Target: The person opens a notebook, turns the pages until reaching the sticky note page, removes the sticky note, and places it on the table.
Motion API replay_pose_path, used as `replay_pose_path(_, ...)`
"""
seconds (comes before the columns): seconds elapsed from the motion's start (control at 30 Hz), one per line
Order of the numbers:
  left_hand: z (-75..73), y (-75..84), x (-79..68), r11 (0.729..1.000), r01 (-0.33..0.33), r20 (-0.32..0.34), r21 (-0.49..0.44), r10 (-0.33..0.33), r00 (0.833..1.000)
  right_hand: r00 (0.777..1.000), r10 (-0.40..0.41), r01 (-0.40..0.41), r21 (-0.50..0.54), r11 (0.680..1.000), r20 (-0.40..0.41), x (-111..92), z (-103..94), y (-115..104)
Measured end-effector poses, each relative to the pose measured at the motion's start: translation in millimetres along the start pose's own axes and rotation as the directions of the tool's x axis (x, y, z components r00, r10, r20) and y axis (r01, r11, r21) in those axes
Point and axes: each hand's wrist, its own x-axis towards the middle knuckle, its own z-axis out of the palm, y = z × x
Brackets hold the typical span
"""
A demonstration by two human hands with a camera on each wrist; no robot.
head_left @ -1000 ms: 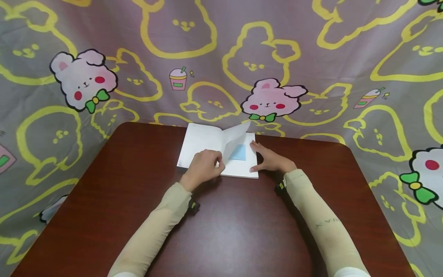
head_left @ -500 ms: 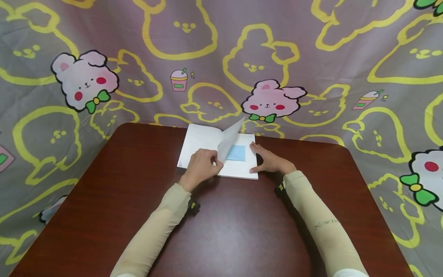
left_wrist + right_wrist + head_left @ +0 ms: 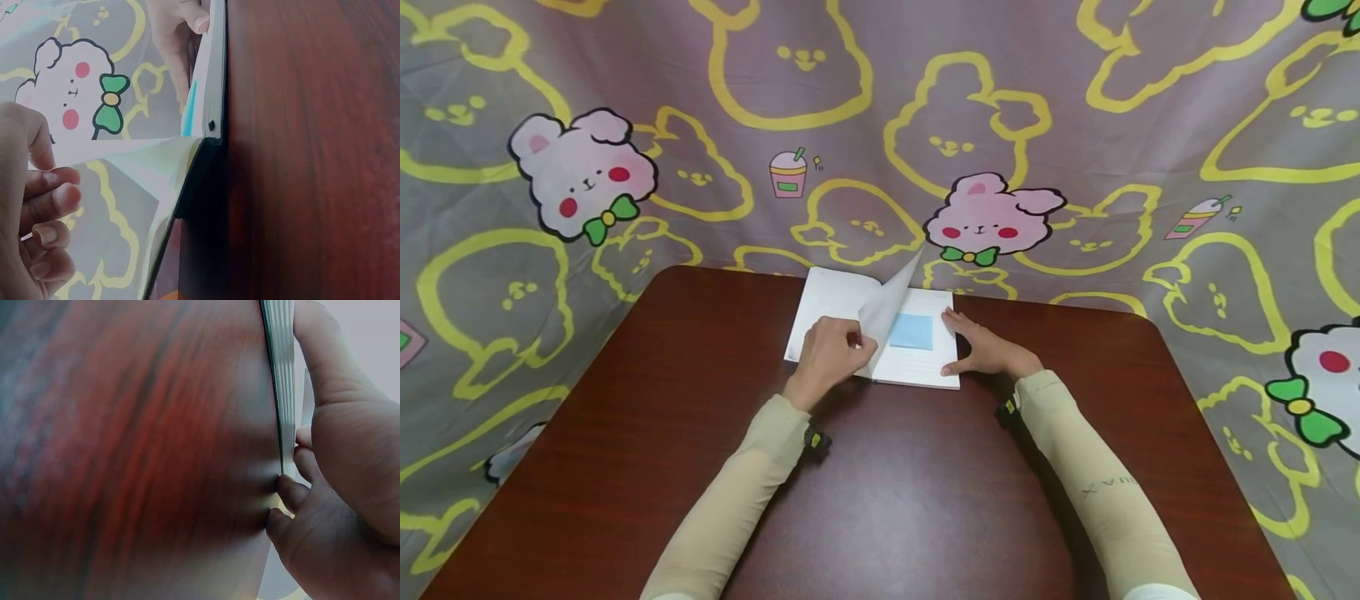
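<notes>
An open book (image 3: 835,304) with white pages lies near the back edge of the table. A light-blue paper rectangle (image 3: 912,332) is on its right-hand page. My left hand (image 3: 831,354) pinches the near corner of one raised page (image 3: 887,308) between thumb and fingers; in the left wrist view that page (image 3: 134,159) stretches from the fingers to the spine. At the book's right edge rests my right hand (image 3: 988,346), thumb and fingers spread. In the right wrist view the thumb of my right hand (image 3: 350,437) lies on the page, the other fingertips at the edge.
The dark reddish-brown table (image 3: 880,500) extends in front of and to both sides of the book. Behind it hangs a patterned curtain (image 3: 850,100) with cartoon rabbits and yellow outlines, coming close to the table's back edge.
My left hand has moved slightly left with the pinched page, which now leans further over the left side. More of the blue rectangle shows. The right hand has stayed put.
</notes>
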Motion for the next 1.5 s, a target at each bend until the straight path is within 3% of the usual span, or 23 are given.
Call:
replay_pose_path(0.57,-14.1,1.9,16.4,1.0,0.001,-0.097,-0.015,-0.003,0.995,1.0,-0.011,0.011,0.007,1.0,-0.009,-1.0,0.9,0.1)
replay_pose_path(0.93,-24.9,-1.8,17.4,1.0,-0.016,-0.141,-0.02,0.013,0.99,1.0,-0.018,0.019,0.01,1.0,-0.012,-0.4,0.8,-1.0)
replay_pose_path(1.3,-43.7,-8.7,7.2,0.994,-0.108,-0.112,0.034,0.112,0.987,1.0,0.011,-0.011,0.009,1.0,0.006,-1.6,0.2,-2.1)
replay_pose_path(1.5,-54.7,-14.4,-2.6,0.996,-0.077,-0.072,0.042,0.08,0.994,1.0,0.011,-0.011,0.011,1.0,0.006,-1.6,-0.4,-3.9)
